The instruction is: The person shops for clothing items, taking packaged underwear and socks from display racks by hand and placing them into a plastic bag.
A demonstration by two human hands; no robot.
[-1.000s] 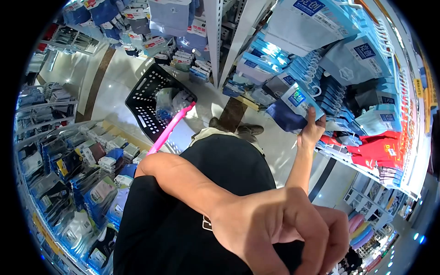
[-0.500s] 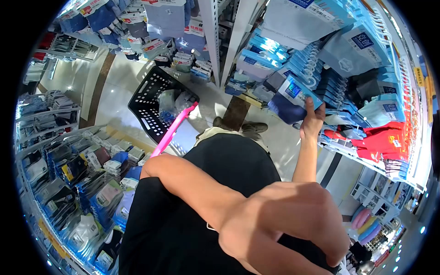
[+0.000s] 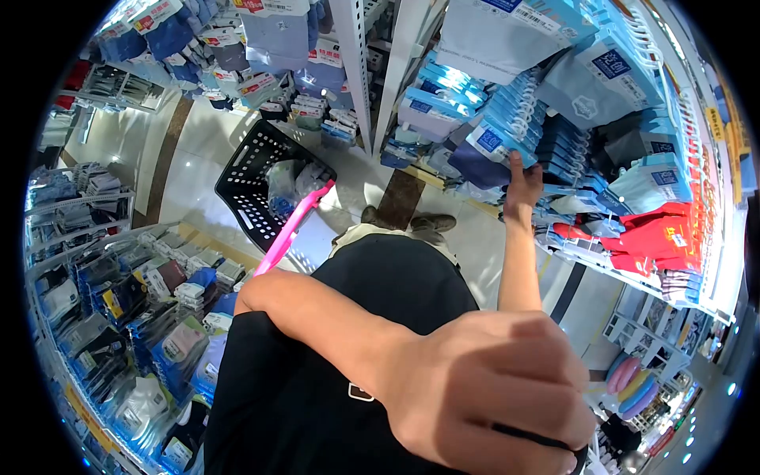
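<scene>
My right hand (image 3: 522,184) reaches to the rack and grips the edge of a blue-carded packet of folded navy fabric (image 3: 479,168), its thumb on the card. Similar light-blue packets (image 3: 507,119) hang in tight rows on white hooks just behind. Close to the camera, my left hand (image 3: 491,388) is curled into a fist before my black shirt; whatever its fingers may hold is hidden. By my left elbow runs the pink handle (image 3: 289,229) of a black shopping basket (image 3: 241,186), which has clear plastic-wrapped goods (image 3: 289,186) inside.
A bin of packaged socks (image 3: 150,317) lies along my left side. More grey and blue packets (image 3: 273,39) hang ahead, beside a white metal upright (image 3: 354,71). Red garments (image 3: 653,241) hang low at the right. Tiled floor (image 3: 198,182) shows between the racks.
The navy packet has moved back toward the hanging rows with my right hand on it. My left fist has turned and come lower in view. The whole view has shifted slightly.
</scene>
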